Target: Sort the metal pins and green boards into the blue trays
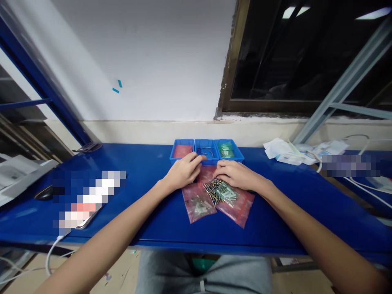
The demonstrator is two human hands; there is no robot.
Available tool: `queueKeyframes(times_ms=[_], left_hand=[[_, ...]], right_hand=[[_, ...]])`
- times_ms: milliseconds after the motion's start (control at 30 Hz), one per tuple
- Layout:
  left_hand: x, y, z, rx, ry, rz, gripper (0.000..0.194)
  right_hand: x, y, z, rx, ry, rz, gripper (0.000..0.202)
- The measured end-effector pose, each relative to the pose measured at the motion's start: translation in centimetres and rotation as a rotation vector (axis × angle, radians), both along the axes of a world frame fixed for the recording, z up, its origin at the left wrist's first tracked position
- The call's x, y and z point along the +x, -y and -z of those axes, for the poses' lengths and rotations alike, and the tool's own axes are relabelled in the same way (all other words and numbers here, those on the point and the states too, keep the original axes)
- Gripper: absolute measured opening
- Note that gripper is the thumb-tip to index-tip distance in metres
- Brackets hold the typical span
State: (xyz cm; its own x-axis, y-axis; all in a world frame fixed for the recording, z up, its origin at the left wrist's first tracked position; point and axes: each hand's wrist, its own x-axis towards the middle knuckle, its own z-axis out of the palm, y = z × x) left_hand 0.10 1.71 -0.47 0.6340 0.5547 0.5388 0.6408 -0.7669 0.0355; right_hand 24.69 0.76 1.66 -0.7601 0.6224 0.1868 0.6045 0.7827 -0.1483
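My left hand (184,170) has its fingers curled at the left side of a pink plastic bag (207,173). Its fingertips are partly hidden, so what they pinch does not show. Opposite it, my right hand (235,174) is closed with bent fingers over the bag's right side and a loose pile of thin metal pins or screws (212,191). Small pale green pieces (227,193) lie on the right of that pile. Two more pink bags rest nearest to me: the left bag (189,195) has pale pieces inside, and the right bag (243,208) lies partly under the pile.
Behind my hands stand three blue bins: the left bin (172,157) holds pink bags, the middle bin (211,143) a few metal pieces, the right bin (239,155) green packets. White packaging (283,152) and cables lie right; a blurred object with a cable (50,251) lies left.
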Motion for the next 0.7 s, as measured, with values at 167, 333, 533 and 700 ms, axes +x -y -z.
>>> queueKeyframes(times_ms=[167, 333, 533, 700], left_hand=[[0.03, -0.10, 0.20, -0.037, 0.016, 0.001, 0.030], [0.09, -0.23, 0.76, -0.054, 0.000, 0.004, 0.031], [0.16, -0.20, 0.75, -0.052, 0.015, 0.012, 0.030], [0.12, -0.18, 0.61, -0.055, 0.012, 0.007, 0.029]], right_hand=[[0.22, 0.04, -0.38, -0.023, -0.026, 0.024, 0.022], [0.26, 0.00, -0.05, -0.033, -0.019, 0.008, 0.023], [-0.03, 0.06, 0.30, -0.014, -0.013, 0.004, 0.022], [0.08, 0.02, -0.24, 0.000, -0.072, -0.004, 0.022]])
